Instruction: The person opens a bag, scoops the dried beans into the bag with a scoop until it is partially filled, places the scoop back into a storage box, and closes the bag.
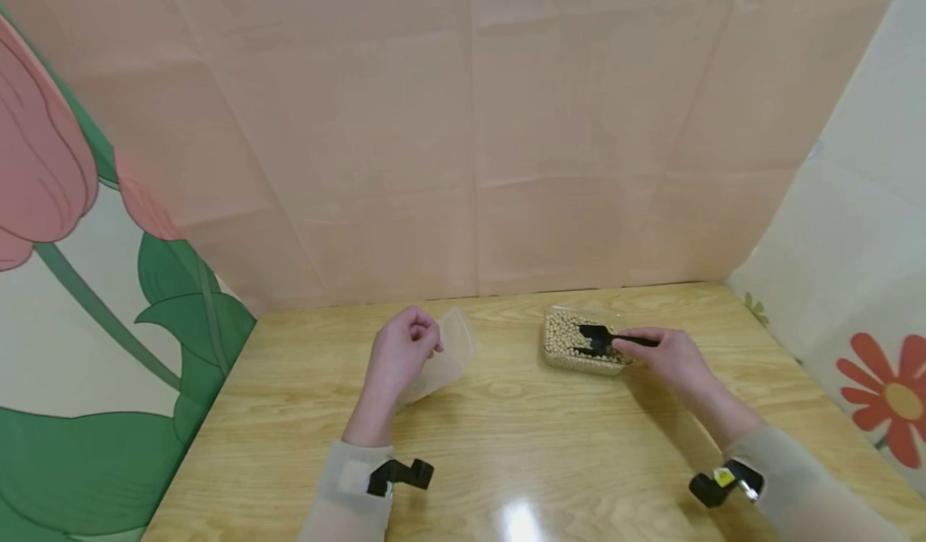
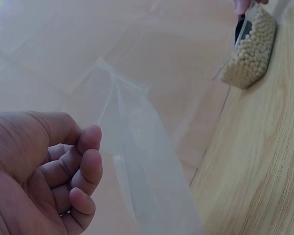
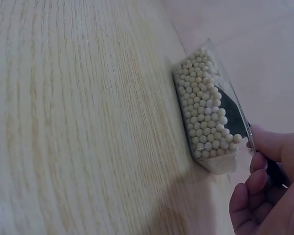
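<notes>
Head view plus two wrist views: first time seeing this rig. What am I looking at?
No machine here: a person works with two bare hands. The wide picture comes from a head-worn camera looking forward and down; the other two come from a camera worn on each wrist. On the light brown wood-grain table stands a clear rectangular plastic box of small round cream-coloured beads. The right hand holds a black scoop by its handle, its blade among the beads. The left hand pinches a translucent plastic bag.
</notes>
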`<act>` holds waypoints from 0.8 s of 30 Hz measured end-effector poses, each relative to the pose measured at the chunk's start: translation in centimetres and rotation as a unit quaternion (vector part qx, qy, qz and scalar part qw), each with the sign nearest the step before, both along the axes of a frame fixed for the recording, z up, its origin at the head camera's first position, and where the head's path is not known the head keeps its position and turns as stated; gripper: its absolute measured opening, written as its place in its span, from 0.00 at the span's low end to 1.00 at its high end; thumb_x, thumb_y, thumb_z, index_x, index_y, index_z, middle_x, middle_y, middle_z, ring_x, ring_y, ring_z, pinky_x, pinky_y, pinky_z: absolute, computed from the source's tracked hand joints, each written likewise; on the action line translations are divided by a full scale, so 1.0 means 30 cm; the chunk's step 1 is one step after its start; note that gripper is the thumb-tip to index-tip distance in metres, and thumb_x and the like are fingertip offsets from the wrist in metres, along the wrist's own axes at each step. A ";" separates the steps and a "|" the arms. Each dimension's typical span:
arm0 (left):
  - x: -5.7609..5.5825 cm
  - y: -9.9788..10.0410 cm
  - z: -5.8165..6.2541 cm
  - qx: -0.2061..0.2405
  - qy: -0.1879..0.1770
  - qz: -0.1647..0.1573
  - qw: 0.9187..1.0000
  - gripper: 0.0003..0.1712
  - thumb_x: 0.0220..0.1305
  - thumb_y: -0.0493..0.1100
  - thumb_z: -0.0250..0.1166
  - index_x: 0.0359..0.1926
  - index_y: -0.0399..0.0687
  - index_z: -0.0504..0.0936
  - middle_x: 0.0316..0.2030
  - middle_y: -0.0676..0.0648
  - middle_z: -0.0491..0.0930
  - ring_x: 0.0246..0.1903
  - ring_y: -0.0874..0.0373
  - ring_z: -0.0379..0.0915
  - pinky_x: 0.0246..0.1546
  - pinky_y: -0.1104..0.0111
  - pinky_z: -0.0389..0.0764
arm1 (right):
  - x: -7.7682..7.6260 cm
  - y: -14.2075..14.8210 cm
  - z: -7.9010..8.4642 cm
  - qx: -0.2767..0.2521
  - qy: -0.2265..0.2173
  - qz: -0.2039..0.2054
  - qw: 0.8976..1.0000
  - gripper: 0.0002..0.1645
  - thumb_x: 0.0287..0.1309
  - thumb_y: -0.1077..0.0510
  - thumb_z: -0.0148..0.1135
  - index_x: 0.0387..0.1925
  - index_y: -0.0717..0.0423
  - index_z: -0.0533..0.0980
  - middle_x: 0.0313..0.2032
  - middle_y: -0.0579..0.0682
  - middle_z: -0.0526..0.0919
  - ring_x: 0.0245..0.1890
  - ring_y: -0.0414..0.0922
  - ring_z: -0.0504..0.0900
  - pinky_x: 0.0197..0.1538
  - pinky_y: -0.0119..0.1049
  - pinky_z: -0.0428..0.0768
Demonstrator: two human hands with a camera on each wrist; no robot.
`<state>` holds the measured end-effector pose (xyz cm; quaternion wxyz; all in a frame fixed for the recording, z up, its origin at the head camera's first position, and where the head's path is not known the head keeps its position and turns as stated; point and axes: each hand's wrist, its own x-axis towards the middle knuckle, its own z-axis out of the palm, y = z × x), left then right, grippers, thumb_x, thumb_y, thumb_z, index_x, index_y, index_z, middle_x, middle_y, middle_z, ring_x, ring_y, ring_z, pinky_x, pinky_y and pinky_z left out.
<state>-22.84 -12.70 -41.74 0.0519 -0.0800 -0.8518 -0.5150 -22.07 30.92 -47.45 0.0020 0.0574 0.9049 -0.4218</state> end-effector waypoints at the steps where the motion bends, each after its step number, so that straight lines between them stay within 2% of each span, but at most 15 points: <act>1: 0.000 0.000 0.000 0.000 -0.001 0.001 1.000 0.05 0.79 0.37 0.65 0.41 0.48 0.84 0.26 0.54 0.86 0.29 0.54 0.82 0.33 0.60 0.80 | 0.001 0.000 -0.002 -0.003 0.000 -0.001 1.000 0.39 0.71 0.33 0.73 0.67 0.58 0.84 0.66 0.64 0.84 0.61 0.57 0.79 0.57 0.48 0.78; 5: 0.000 -0.002 0.000 0.001 -0.002 0.003 1.000 0.05 0.79 0.37 0.65 0.41 0.48 0.84 0.26 0.54 0.86 0.28 0.54 0.82 0.33 0.60 0.80 | 0.006 0.000 -0.008 -0.030 -0.009 -0.002 0.999 0.39 0.72 0.33 0.71 0.69 0.58 0.83 0.68 0.63 0.82 0.59 0.53 0.79 0.54 0.40 0.78; 9: -0.001 -0.003 -0.003 0.001 0.000 0.002 1.000 0.05 0.79 0.37 0.65 0.41 0.48 0.84 0.26 0.54 0.86 0.28 0.55 0.82 0.33 0.60 0.81 | 0.012 0.000 -0.014 -0.066 -0.025 -0.002 0.997 0.41 0.73 0.33 0.70 0.72 0.58 0.80 0.70 0.62 0.80 0.57 0.50 0.79 0.54 0.41 0.80; 11: -0.003 -0.003 -0.005 0.001 -0.001 0.002 1.000 0.05 0.79 0.37 0.65 0.41 0.48 0.84 0.26 0.54 0.86 0.28 0.54 0.82 0.34 0.60 0.81 | 0.014 0.000 -0.017 -0.083 -0.032 -0.006 0.996 0.42 0.73 0.33 0.70 0.73 0.58 0.79 0.66 0.59 0.82 0.53 0.48 0.80 0.52 0.41 0.82; 13: -0.004 -0.003 -0.006 0.001 -0.003 0.003 1.000 0.05 0.79 0.38 0.65 0.41 0.49 0.84 0.26 0.54 0.86 0.29 0.54 0.82 0.33 0.60 0.81 | 0.015 -0.001 -0.019 -0.100 -0.037 -0.013 0.994 0.43 0.72 0.34 0.72 0.74 0.58 0.78 0.57 0.55 0.85 0.47 0.47 0.80 0.48 0.41 0.82; 17: -0.007 -0.002 -0.008 0.001 -0.003 0.002 1.000 0.05 0.79 0.37 0.65 0.41 0.48 0.84 0.26 0.54 0.86 0.29 0.54 0.82 0.34 0.60 0.81 | 0.018 -0.002 -0.026 -0.126 -0.038 -0.025 0.991 0.43 0.72 0.36 0.73 0.74 0.59 0.77 0.45 0.45 0.86 0.43 0.44 0.81 0.44 0.40 0.82; 24: -0.008 -0.003 -0.007 0.003 -0.003 0.002 1.000 0.05 0.79 0.38 0.65 0.41 0.48 0.84 0.26 0.54 0.86 0.29 0.54 0.83 0.35 0.59 0.82 | 0.020 0.008 -0.044 -0.152 -0.034 -0.029 0.987 0.41 0.73 0.36 0.72 0.75 0.57 0.77 0.46 0.39 0.87 0.46 0.43 0.83 0.50 0.39 0.83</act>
